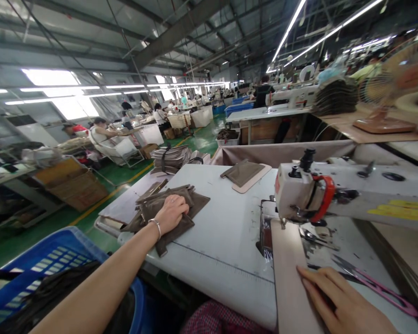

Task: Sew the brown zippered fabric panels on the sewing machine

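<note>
My left hand (174, 214), a bracelet at its wrist, rests on a pile of dark brown fabric pieces (202, 204) at the left of the white sewing table (226, 232). Its fingers are curled against the top piece. A long beige panel (287, 269) lies under the needle area of a white sewing machine (292, 190) and runs toward me. On this panel's right edge lie the stretched fingers of my right hand (334, 297); the thumb is hidden. Pink-handled scissors (379, 285) and small metal snips (313, 236) lie to the right.
A brown piece on a beige panel (251, 175) sits at the table's far side. Stacked bundles (170, 157) stand beyond the left corner. A blue basket (55, 253) with dark material is at lower left. A fan (386, 93) stands behind the machine. Other people work farther off.
</note>
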`<action>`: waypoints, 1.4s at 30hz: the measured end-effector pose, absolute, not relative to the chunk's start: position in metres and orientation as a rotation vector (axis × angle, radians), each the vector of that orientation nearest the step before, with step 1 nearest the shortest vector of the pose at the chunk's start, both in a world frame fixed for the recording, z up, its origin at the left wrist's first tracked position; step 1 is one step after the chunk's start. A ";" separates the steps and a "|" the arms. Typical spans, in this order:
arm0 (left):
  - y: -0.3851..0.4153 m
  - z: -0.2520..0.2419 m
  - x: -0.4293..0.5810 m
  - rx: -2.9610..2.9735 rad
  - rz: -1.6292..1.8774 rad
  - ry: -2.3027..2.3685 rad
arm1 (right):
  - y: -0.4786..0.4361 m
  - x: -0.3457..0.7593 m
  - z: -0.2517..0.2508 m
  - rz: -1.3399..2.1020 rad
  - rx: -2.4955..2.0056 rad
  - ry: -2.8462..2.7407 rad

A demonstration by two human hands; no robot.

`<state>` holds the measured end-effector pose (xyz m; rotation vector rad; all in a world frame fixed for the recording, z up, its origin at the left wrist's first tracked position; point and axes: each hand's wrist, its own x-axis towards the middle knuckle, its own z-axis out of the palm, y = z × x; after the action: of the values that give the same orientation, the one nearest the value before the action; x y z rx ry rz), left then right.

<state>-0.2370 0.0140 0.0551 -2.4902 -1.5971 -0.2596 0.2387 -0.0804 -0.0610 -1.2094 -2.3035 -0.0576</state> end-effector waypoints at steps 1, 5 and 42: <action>0.011 0.057 -0.231 -2.491 -0.284 -1.585 | -0.080 0.236 -0.055 -0.067 -1.269 -2.315; -0.010 0.052 -0.166 -2.582 -0.423 -1.342 | -0.057 0.223 -0.031 -0.015 -1.324 -2.325; 0.052 0.010 0.021 -2.928 -0.597 -1.845 | -0.021 0.210 -0.024 -0.128 -1.338 -2.386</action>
<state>0.0214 0.0516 0.0097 -2.9281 -1.8449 -0.5969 0.2103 -0.0214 -0.0244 -1.3384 -2.3858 -0.1285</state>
